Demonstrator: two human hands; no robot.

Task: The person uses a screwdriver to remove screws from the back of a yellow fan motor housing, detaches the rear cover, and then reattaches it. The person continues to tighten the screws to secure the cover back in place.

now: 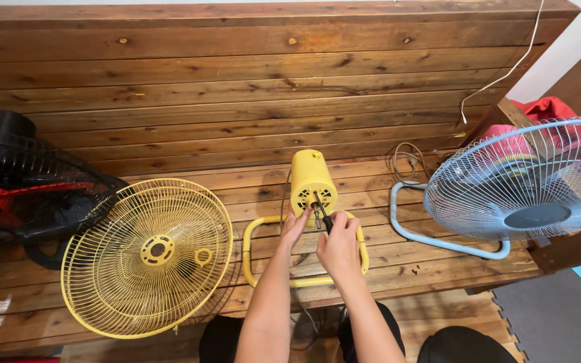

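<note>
Yellow fan motor (311, 180), cylinder form, is sitting near the middle of the wooden platform (250, 134), mounted on a yellow tube stand (253, 232) whose loop is lying flat on the planks. The right hand (339, 245) is closing around a black-handled screwdriver (322, 214), its tip pointing up into the vented front face of the motor. The left hand (294, 227) is resting its fingers against the lower edge of that face, loosely curled and holding nothing that can be made out. A yellow wire fan guard (148, 256) is lying flat just left of the stand, its rim nearly meeting the tube. Beyond it, a black fan (15, 181) with red blades is crowding the left edge. On the right, a light blue fan (529, 181) on a blue tube base (438, 238) is leaning close, with a coiled cord (406, 161) lying behind it. A white cable (506, 67) is hanging down over the back planks. Bare boards are showing between the stand and the blue base, and along the front edge of the platform, where the person's knees are sitting just below.
</note>
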